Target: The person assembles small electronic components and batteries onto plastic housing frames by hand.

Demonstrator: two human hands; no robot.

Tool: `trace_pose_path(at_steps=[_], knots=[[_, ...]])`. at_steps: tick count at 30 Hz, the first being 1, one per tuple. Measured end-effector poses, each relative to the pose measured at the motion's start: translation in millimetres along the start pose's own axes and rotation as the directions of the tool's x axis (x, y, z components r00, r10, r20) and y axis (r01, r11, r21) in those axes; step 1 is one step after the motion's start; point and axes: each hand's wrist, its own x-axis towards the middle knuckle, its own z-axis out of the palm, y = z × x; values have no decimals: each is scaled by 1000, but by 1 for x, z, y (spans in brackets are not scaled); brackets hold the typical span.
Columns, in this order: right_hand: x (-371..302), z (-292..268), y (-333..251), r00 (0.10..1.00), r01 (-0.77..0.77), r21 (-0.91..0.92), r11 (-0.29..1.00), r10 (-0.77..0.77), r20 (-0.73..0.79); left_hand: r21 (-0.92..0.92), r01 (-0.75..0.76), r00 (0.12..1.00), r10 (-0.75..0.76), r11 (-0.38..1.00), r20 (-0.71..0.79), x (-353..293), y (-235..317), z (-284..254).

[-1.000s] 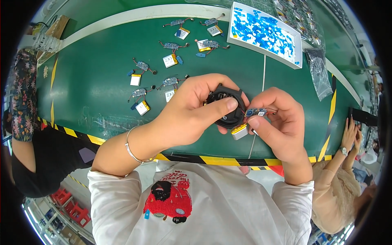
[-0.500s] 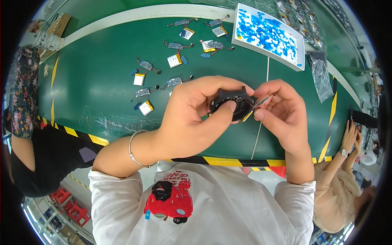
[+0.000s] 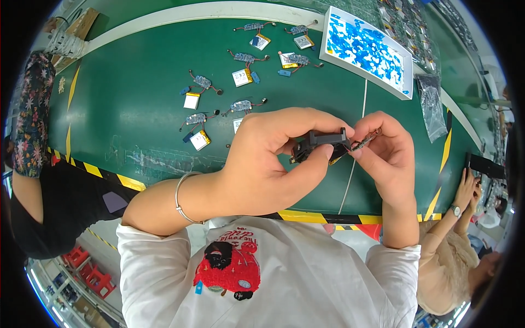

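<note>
the step in hand looks like handling a small board (image 3: 361,144) right beside a black case (image 3: 322,139), both held up right of centre in the frame. the next move seems to call for a steady case and a light pinch, with no strain on the thin wires (image 3: 376,134).

the left hand (image 3: 273,161) is curled closed around the case, thumb pressed on its near side, the case tipped almost edge-on. the right hand (image 3: 387,150) is nearly closed, thumb and fingertips pinching the board and its wires; the exact contact is too small to tell.

upper centre, spare boards (image 3: 243,57) and cells (image 3: 240,77) lie on the green surface (image 3: 136,93); a white tray (image 3: 350,68) of blue bits (image 3: 363,46) sits upper right.
</note>
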Motion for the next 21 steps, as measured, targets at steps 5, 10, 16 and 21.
trace_pose_path(at_steps=[5, 10, 16, 21], knots=[[-3, -1, -2, 1000, 3, -64, 998, -2, 10, -133, 67, 997, -60, 989, 56, 5, -2, -3], [-3, 0, -1, 1000, 7, -75, 997, -6, 14, -255, 173, 985, -165, 951, 52, 4, 0, -3], [-2, 0, -2, 1000, -1, -70, 998, 2, 22, -297, 223, 975, -213, 928, 65, 7, 0, -5], [0, 1, -1, 999, 22, -87, 996, -19, 42, -424, 372, 926, -361, 826, 109, 10, 3, -9]])
